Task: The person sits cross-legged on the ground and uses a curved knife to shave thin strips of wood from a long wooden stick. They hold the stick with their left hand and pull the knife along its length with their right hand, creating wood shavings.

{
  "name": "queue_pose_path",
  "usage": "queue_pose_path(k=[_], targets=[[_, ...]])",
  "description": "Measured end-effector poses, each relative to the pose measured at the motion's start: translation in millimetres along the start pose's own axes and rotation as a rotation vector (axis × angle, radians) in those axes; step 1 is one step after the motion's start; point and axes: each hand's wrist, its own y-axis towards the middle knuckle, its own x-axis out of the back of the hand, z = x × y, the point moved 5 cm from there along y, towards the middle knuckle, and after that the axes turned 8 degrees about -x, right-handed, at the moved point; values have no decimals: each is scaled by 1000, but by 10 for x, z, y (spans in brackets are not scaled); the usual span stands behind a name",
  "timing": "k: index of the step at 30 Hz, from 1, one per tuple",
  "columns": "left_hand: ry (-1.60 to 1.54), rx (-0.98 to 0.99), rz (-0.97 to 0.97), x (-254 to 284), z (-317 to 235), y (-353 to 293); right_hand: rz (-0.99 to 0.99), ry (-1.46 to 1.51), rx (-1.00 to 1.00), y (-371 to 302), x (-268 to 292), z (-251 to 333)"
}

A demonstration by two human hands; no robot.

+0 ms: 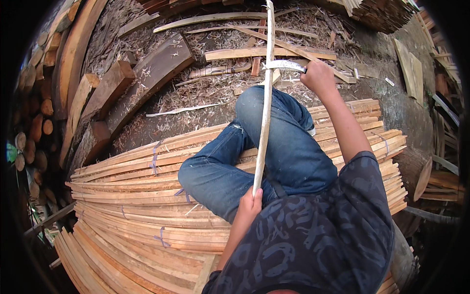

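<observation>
A long, pale wooden stick (267,108) runs up and away from my lap, passing over my raised knee. My left hand (249,203) is closed around its near end, close to my shirt. My right hand (319,78) grips the dark handle of a curved knife (285,64), with most of the handle hidden by the fingers. The light, bright blade reaches left from that hand and meets the stick beyond the knee. Whether the blade bites into the wood or only rests on it, I cannot tell.
I sit cross-legged on bundles of sawn wood strips (196,196) tied with purplish cord. Thick beams (152,78) lie at left beside stacked logs (36,127). Shavings (142,122) and loose sticks (269,54) cover the ground ahead. A flat board (409,71) lies at right.
</observation>
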Motion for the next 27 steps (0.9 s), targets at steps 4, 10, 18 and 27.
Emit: queue_pose_path(k=[4, 10, 18, 27], targets=[[99, 8, -43, 35, -126, -73, 55, 94, -325, 596, 58, -339], [30, 29, -3, 63, 29, -79, 29, 274, -234, 173, -7, -363], [-70, 68, 49, 6, -53, -3, 120, 149, 185, -822, -63, 275], [-40, 73, -42, 5, -34, 3, -49, 153, 80, 375, -327, 339]])
